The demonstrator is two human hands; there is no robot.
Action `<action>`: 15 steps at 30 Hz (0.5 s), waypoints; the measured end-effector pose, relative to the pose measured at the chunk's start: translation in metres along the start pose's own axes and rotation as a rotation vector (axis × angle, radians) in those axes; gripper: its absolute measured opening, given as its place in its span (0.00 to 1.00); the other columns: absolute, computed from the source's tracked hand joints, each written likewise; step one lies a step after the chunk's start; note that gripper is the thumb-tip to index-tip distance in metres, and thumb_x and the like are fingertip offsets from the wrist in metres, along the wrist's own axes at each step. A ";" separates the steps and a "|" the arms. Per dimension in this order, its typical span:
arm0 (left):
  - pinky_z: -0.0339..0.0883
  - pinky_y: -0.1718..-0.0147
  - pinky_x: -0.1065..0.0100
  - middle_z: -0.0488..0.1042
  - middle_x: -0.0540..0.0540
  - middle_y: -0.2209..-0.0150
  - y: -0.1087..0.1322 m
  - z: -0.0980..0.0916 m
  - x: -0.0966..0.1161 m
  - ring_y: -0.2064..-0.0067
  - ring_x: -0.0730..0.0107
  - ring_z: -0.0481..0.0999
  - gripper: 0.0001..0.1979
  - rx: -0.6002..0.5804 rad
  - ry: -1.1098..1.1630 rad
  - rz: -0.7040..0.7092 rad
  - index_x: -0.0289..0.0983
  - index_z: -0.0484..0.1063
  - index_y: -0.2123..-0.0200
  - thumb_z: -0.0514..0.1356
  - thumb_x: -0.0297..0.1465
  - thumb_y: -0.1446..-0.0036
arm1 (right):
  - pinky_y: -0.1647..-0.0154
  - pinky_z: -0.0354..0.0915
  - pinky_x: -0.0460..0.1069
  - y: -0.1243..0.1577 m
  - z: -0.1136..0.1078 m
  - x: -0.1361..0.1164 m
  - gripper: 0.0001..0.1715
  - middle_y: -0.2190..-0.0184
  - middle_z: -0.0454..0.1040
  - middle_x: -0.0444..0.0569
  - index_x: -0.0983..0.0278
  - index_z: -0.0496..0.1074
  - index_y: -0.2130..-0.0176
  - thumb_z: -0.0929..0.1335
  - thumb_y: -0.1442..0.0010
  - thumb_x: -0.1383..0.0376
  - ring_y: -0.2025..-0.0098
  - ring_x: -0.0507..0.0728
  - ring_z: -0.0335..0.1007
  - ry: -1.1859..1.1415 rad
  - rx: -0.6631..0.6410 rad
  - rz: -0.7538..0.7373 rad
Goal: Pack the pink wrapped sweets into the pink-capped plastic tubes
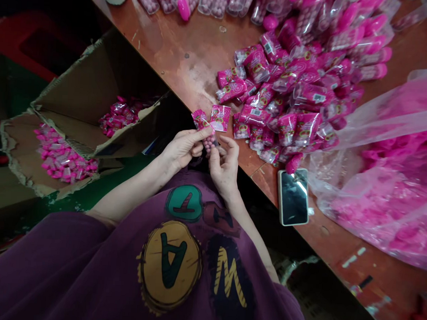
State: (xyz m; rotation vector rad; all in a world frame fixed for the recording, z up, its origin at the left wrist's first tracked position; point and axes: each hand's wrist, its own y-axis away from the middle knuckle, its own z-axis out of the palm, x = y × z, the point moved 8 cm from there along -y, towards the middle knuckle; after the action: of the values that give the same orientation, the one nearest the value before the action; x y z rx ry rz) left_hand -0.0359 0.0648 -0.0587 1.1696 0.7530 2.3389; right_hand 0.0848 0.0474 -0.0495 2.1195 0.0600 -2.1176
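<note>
Close to the table's edge, my two hands meet around a small clear tube of pink candy balls (209, 141). My left hand (182, 150) pinches it, the thumb lying across its upper part. From the other side my right hand (225, 163) grips the tube's lower end between curled fingers. A pink printed sleeve (200, 118) shows at the far end of the tube; how far it covers the tube is hidden by my left thumb. Just beyond the fingers, a flat pink printed label (220, 116) lies at the table edge.
A heap of sleeved candy tubes (259, 115) covers the table ahead, with bare pink-capped tubes (220, 2) behind. A phone (293, 197) and a clear bag of pink pieces (383, 207) are at right. At left stands an open cardboard box (77, 83) holding pink packets.
</note>
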 end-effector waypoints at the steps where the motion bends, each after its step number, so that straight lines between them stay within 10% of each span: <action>1: 0.46 0.82 0.75 0.65 0.54 0.80 0.000 0.000 0.000 0.84 0.88 0.56 0.16 -0.004 0.007 -0.001 0.31 0.71 0.73 0.71 0.34 0.41 | 0.71 0.67 0.46 0.000 0.000 0.001 0.22 0.65 0.74 0.43 0.54 0.61 0.42 0.68 0.30 0.52 0.69 0.50 0.72 -0.016 -0.001 0.013; 15: 0.52 0.81 0.75 0.69 0.52 0.81 0.003 0.008 -0.014 0.84 0.84 0.59 0.17 -0.258 -0.072 0.002 0.31 0.74 0.69 0.71 0.40 0.41 | 0.82 0.59 0.43 -0.004 0.003 0.006 0.23 0.74 0.69 0.34 0.54 0.57 0.46 0.69 0.32 0.49 0.83 0.45 0.59 -0.265 -0.034 0.102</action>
State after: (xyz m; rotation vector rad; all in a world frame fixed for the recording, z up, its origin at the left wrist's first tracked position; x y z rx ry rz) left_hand -0.0217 0.0560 -0.0612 1.1316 0.4100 2.2991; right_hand 0.0817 0.0503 -0.0557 1.7653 -0.0399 -2.2960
